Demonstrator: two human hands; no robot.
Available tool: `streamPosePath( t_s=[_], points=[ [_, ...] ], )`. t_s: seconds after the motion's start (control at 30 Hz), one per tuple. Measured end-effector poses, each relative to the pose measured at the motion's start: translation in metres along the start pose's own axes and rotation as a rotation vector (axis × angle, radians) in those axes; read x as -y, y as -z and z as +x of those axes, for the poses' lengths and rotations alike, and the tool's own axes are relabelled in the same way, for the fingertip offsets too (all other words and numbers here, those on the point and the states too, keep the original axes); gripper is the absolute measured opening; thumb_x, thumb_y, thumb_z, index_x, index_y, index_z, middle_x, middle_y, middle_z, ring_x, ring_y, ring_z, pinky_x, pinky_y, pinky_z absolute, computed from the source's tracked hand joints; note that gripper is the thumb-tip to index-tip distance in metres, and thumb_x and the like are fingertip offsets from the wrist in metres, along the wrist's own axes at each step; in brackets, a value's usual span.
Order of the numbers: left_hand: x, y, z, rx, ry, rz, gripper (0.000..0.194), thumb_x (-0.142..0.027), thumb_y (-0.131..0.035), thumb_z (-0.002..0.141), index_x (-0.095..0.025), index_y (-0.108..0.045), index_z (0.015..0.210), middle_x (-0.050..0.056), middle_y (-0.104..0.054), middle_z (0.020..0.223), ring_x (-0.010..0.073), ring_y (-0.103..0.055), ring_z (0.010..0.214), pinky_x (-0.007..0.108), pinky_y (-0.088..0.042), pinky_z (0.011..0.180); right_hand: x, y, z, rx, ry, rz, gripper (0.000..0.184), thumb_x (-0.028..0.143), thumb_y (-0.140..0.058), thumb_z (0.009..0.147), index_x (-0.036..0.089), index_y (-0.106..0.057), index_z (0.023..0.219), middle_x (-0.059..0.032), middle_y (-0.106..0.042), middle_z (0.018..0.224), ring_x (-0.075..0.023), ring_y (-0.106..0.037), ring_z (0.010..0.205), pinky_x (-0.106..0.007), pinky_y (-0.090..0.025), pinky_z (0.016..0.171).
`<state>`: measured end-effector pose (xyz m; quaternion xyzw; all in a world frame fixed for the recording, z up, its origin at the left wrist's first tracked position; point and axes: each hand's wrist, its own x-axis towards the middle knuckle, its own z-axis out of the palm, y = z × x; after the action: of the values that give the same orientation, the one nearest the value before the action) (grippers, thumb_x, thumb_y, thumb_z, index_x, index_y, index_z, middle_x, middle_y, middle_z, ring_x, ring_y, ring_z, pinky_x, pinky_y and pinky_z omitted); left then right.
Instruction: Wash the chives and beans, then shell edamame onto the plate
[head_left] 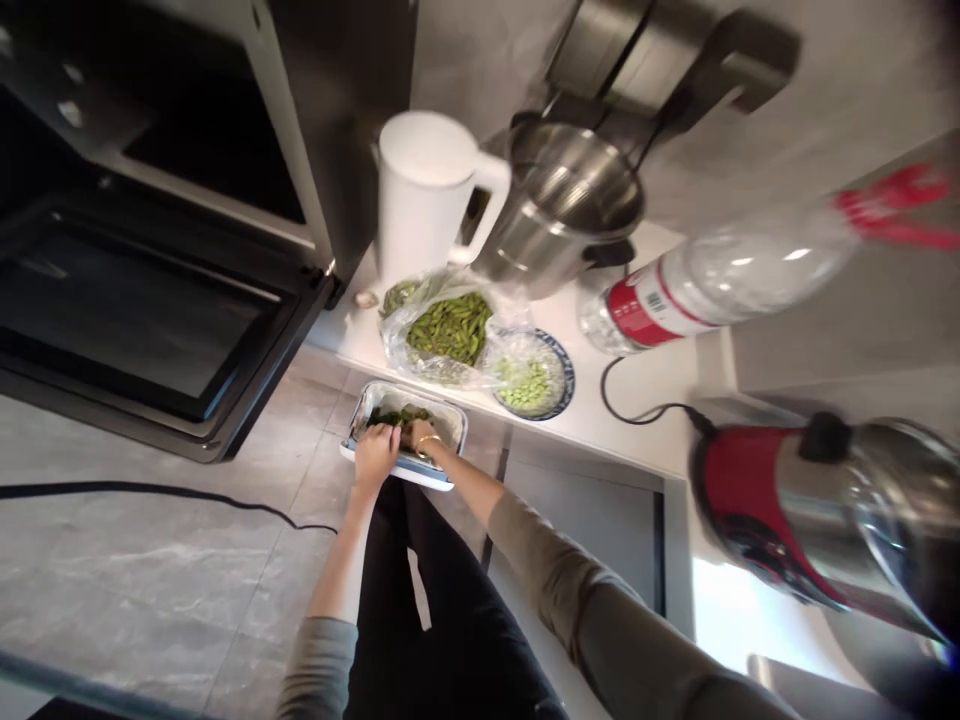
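Observation:
My left hand [378, 452] is over the near rim of a white lined bin [452, 421], its fingers curled. Just right of it, my right hand [421, 436], with a gold bracelet [429, 440] at the wrist, reaches over the bin with fingers closed toward the left hand. What sits between the fingers is too small and blurred to make out. Dark green scraps [409, 411] lie inside the bin below the hands. On the counter beyond, a clear plastic bag [390, 335] holds green soybean pods [450, 328]. Shelled beans [525, 385] lie on a blue-rimmed plate [568, 372].
Behind the bag stand a white pitcher [420, 220] and a steel pot [532, 240]. To the right are a large plastic bottle [675, 295], a black cord [637, 420] and a red-and-steel appliance [757, 490]. An open oven door [150, 320] juts out at left.

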<state>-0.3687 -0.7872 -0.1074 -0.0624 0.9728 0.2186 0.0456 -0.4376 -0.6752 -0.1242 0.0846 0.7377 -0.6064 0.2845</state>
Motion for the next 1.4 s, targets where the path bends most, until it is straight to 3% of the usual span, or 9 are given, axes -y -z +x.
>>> streamPosePath(
  t_s=[0.07,0.13,0.33,0.47,0.63,0.8,0.93,1.27,1.4],
  points=[
    [-0.011,0.017,-0.002,-0.052,0.002,-0.074,0.036,-0.028,-0.034,0.096,-0.015,-0.066,0.089,0.012,-0.068,0.091,0.0231,-0.063,0.089,0.034,-0.046,0.08,0.018,0.012,-0.03,-0.046,-0.006,-0.118,0.007,0.021,-0.068,0.079,0.017,-0.066,0.074,-0.0047,-0.067,0.08,-0.0199,-0.063,0.081,-0.034,-0.049,0.077],
    [-0.028,0.036,-0.002,-0.137,-0.06,-0.141,0.034,-0.027,-0.034,0.096,-0.016,-0.066,0.095,0.013,-0.068,0.102,0.0226,-0.062,0.098,0.034,-0.046,0.087,0.035,0.033,-0.062,-0.103,0.031,-0.193,0.018,0.014,-0.07,0.07,0.02,-0.06,0.057,-0.0011,-0.062,0.06,-0.0196,-0.063,0.071,-0.033,-0.047,0.076],
    [-0.112,0.077,0.034,-0.115,-0.423,-0.056,0.029,-0.029,-0.043,0.093,-0.02,-0.069,0.084,0.008,-0.052,0.138,0.0274,-0.048,0.121,0.044,-0.038,0.102,0.082,0.125,-0.103,-0.633,0.201,-0.478,0.024,0.031,-0.048,0.085,0.019,-0.067,0.093,-0.0091,-0.072,0.086,-0.0221,-0.067,0.073,-0.033,-0.049,0.073],
    [-0.14,0.091,0.086,-0.025,-0.456,-0.041,0.025,-0.027,-0.046,0.092,-0.022,-0.071,0.087,0.007,-0.067,0.115,0.0265,-0.049,0.12,0.05,-0.03,0.106,0.107,0.159,-0.087,-0.654,0.102,-0.531,0.038,0.021,-0.051,0.081,0.011,-0.062,0.117,-0.0155,-0.073,0.091,-0.0252,-0.069,0.082,-0.033,-0.049,0.077],
    [-0.124,0.109,0.138,-0.01,-0.319,-0.322,0.032,-0.028,-0.041,0.092,-0.017,-0.071,0.087,0.01,-0.07,0.101,0.0203,-0.061,0.099,0.038,-0.044,0.095,0.124,0.142,-0.073,-0.583,0.283,-0.191,0.033,0.019,-0.047,0.082,0.017,-0.066,0.109,-0.0094,-0.074,0.095,-0.0196,-0.068,0.087,-0.031,-0.052,0.078],
    [-0.103,0.106,0.144,0.56,-0.095,-0.712,0.04,-0.046,-0.044,0.089,-0.015,-0.062,0.071,0.003,-0.067,0.069,0.0157,-0.066,0.065,0.028,-0.053,0.065,0.153,0.121,-0.053,-0.313,0.487,-0.204,0.036,0.01,-0.044,0.083,0.022,-0.069,0.107,-0.0068,-0.068,0.118,-0.0169,-0.062,0.111,-0.032,-0.046,0.097],
    [-0.096,0.103,0.144,0.415,0.141,-0.807,0.032,-0.04,-0.042,0.092,-0.015,-0.058,0.082,0.005,-0.07,0.084,0.0122,-0.066,0.057,0.023,-0.051,0.054,0.168,0.118,-0.035,-0.211,0.283,-0.489,0.044,0.0,-0.045,0.079,0.018,-0.067,0.114,-0.0104,-0.069,0.116,-0.0201,-0.063,0.11,-0.033,-0.043,0.102],
    [-0.086,0.13,0.119,0.166,-0.283,-0.424,0.023,-0.033,-0.047,0.091,-0.017,-0.063,0.096,0.006,-0.069,0.084,0.0162,-0.064,0.073,0.025,-0.047,0.07,0.161,0.101,-0.025,-0.339,0.265,-0.477,0.034,0.013,-0.045,0.088,0.015,-0.066,0.115,-0.0106,-0.07,0.115,-0.0179,-0.067,0.102,-0.03,-0.048,0.095],
    [-0.078,0.134,0.086,0.375,-0.323,-0.222,0.019,-0.028,-0.05,0.089,-0.019,-0.066,0.084,0.004,-0.067,0.074,0.0158,-0.061,0.068,0.024,-0.043,0.067,0.168,0.102,-0.015,-0.266,0.236,-0.649,0.039,0.008,-0.044,0.087,0.015,-0.063,0.12,-0.0087,-0.07,0.116,-0.0151,-0.067,0.102,-0.025,-0.047,0.096]
  ],
)
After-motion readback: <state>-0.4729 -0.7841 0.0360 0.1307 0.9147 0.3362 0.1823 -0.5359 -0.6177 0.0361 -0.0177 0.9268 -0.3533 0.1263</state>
